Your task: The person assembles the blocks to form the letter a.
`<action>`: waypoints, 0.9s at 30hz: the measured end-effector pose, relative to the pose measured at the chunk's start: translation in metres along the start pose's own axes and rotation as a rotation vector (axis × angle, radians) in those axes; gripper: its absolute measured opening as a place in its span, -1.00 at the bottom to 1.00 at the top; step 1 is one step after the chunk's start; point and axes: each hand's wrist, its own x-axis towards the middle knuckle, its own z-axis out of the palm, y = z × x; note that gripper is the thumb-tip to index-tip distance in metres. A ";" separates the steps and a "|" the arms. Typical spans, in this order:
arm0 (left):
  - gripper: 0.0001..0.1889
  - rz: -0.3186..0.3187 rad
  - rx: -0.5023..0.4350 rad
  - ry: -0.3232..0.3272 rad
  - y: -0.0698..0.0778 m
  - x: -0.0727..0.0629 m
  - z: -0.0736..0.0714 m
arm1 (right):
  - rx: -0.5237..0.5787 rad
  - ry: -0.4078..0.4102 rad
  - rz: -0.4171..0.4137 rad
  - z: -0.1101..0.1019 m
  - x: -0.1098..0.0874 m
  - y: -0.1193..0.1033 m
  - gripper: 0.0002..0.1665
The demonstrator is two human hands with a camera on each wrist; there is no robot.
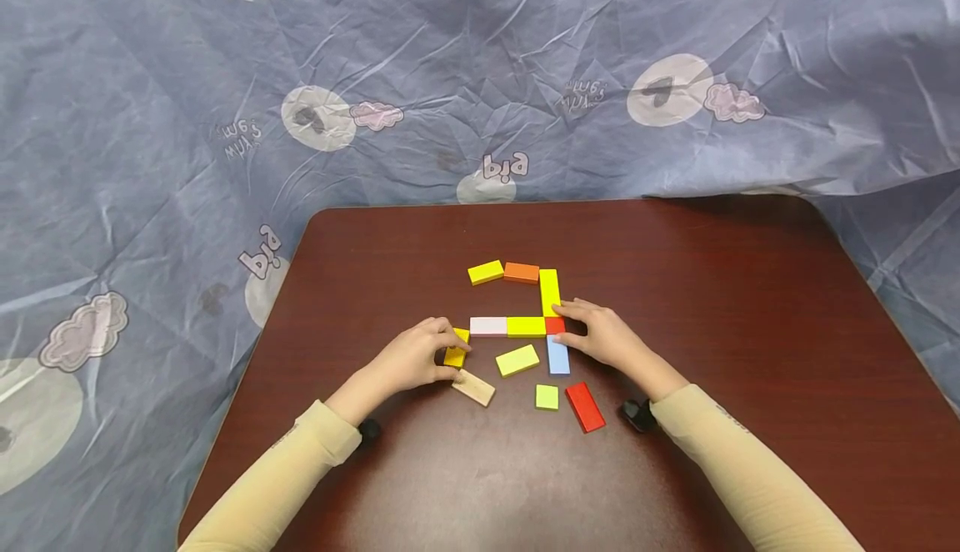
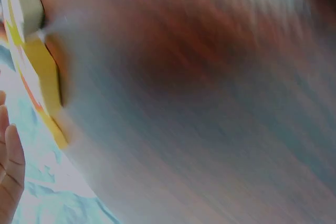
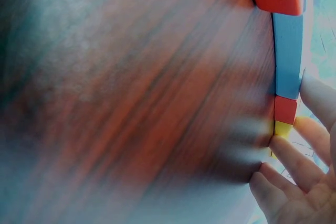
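Observation:
My left hand (image 1: 412, 356) is at a dark-yellow block (image 1: 455, 350), its fingers spread over it and the thumb by a plain wooden block (image 1: 474, 388). In the left wrist view its fingers (image 2: 11, 166) are loosely bent, with no block between them. My right hand (image 1: 603, 335) rests at a corner of joined blocks. Its forefinger is by the upright yellow block (image 1: 550, 292), its thumb by the small red block (image 1: 554, 325) and the blue block (image 1: 558, 355). From that corner a row runs left through a yellow block (image 1: 527, 327) to a pale pink one (image 1: 488, 327).
Above the row lie an orange block (image 1: 521, 273) and a tilted yellow block (image 1: 486, 272). Below it are a light-yellow block (image 1: 517, 360), a small green square (image 1: 547, 398) and a red block (image 1: 585, 407). All lie on a brown table (image 1: 712, 285) before a patterned cloth (image 1: 465, 60).

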 end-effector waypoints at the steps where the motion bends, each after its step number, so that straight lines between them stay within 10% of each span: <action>1: -0.62 0.015 0.012 -0.008 0.004 -0.001 0.000 | 0.000 -0.004 0.000 0.000 0.000 0.000 -0.30; 12: -0.71 0.062 0.173 -0.065 0.022 -0.004 0.016 | -0.004 -0.013 0.012 -0.001 0.001 0.000 -0.28; 27: -0.72 -0.005 0.091 -0.062 0.017 -0.006 0.019 | -0.008 -0.002 -0.006 0.000 0.000 0.001 -0.30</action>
